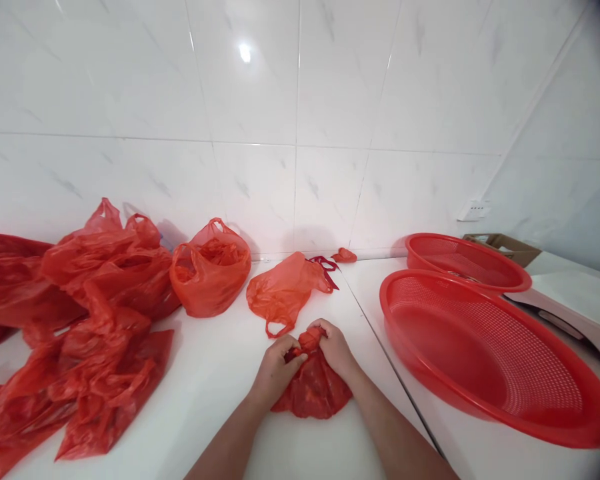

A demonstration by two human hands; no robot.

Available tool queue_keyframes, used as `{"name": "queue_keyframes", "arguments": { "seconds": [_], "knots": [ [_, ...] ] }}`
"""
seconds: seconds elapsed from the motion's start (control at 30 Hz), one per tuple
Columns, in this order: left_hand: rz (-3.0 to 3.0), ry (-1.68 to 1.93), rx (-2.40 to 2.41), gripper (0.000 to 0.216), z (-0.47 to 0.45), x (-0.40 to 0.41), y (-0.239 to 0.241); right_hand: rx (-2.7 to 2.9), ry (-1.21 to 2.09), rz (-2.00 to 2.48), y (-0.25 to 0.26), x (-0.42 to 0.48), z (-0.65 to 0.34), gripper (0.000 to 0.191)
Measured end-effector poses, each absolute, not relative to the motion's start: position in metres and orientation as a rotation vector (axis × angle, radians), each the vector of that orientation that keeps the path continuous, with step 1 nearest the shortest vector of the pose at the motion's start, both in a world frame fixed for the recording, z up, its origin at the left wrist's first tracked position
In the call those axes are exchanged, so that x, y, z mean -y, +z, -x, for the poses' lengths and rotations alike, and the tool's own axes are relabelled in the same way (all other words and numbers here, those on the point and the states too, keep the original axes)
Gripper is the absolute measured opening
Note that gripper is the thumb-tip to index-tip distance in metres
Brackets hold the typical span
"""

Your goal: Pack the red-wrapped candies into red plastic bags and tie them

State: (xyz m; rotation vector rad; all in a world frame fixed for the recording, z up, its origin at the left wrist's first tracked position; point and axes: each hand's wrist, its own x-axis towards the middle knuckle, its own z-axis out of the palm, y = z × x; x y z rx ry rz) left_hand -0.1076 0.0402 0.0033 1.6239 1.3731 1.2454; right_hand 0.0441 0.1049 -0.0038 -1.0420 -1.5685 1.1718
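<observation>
Both my hands pinch the bunched top of a small red plastic bag (313, 390) that lies on the white counter (215, 387) in front of me. My left hand (276, 369) grips the bag's neck from the left, fingers closed. My right hand (336, 348) grips it from the right, fingers closed round the twisted top. The bag's filled body lies between my wrists.
More red plastic bags lie about: a loose heap (80, 333) at the left, a filled open bag (210, 270) by the wall, a flatter one (285, 288) just beyond my hands. Two red perforated baskets (485, 347) (467, 261) stand at the right. A cardboard box (510, 245) stands behind them.
</observation>
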Motion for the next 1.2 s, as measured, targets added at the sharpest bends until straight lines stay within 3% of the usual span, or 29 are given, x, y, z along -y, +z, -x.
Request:
{"name": "queue_keyframes", "arguments": {
  "seconds": [0.2,0.3,0.4,0.57,0.7,0.9,1.03,1.2],
  "knots": [
    [-1.746,1.229,-1.438,0.008,0.111,-0.04,0.004,1.149,1.787,0.853,0.003,-0.102,-0.054,0.03],
    [-1.742,1.248,-1.46,0.009,0.113,-0.039,0.005,0.937,1.849,0.78,0.002,-0.102,-0.056,0.034],
    [-1.735,1.322,-1.455,0.01,0.114,-0.038,0.008,0.984,1.661,0.858,-0.002,-0.108,-0.058,0.034],
    [-1.724,1.592,-1.43,0.02,0.12,-0.035,0.012,1.268,0.906,1.307,-0.003,-0.127,-0.079,0.022],
    [-1.601,1.759,-1.473,0.025,0.131,-0.034,0.012,1.197,0.659,1.507,-0.005,-0.14,-0.102,0.022],
    [-1.41,1.787,-1.592,0.028,0.144,-0.041,0.006,1.294,0.618,1.534,-0.015,-0.146,-0.108,0.021],
    [-1.48,1.835,-1.736,0.014,0.143,-0.046,0.001,1.389,0.634,1.467,-0.017,-0.143,-0.1,0.023],
    [-1.95,1.589,-1.728,0.058,0.123,-0.041,-0.002,1.721,0.889,1.207,-0.013,-0.126,-0.073,0.026]
  ]
}}
